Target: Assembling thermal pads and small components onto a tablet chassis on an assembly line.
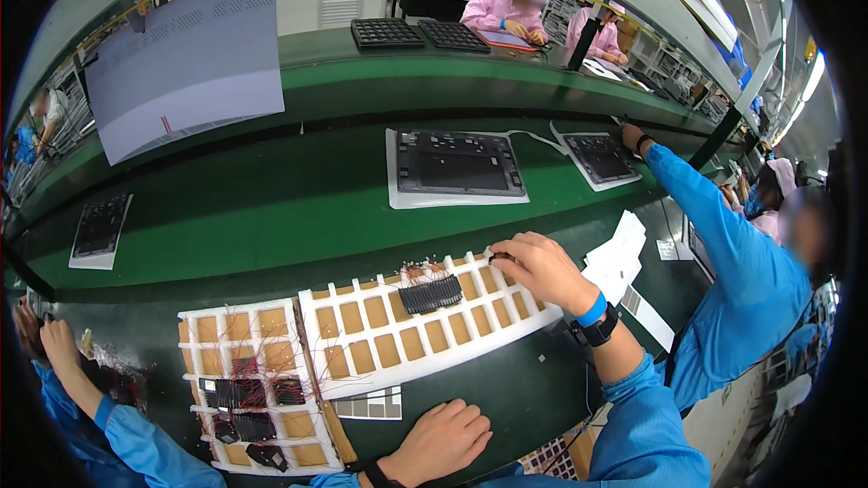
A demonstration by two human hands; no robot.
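My right hand [542, 271] is closed in a pinch over the far right end of a white foam tray [375, 378] with brown compartments. Between its fingertips is a small black part [495, 258], largely covered by the fingers. A row of slim black parts [430, 295] with thin red wires lies across the middle of that tray. My left hand [438, 441] rests on the dark green table in front of the tray, fingers loosely extended and holding nothing. Left of it, a second foam tray [204, 330] carries several black parts in a tangle of red wires.
On the raised green shelf lie tablet-like black housings [461, 165] on white sheets, and a large grey panel [190, 63] hangs at left. White papers [619, 253] sit right of my right hand. Blue-sleeved co-workers reach in from both sides; pink-clothed people work beyond the shelf.
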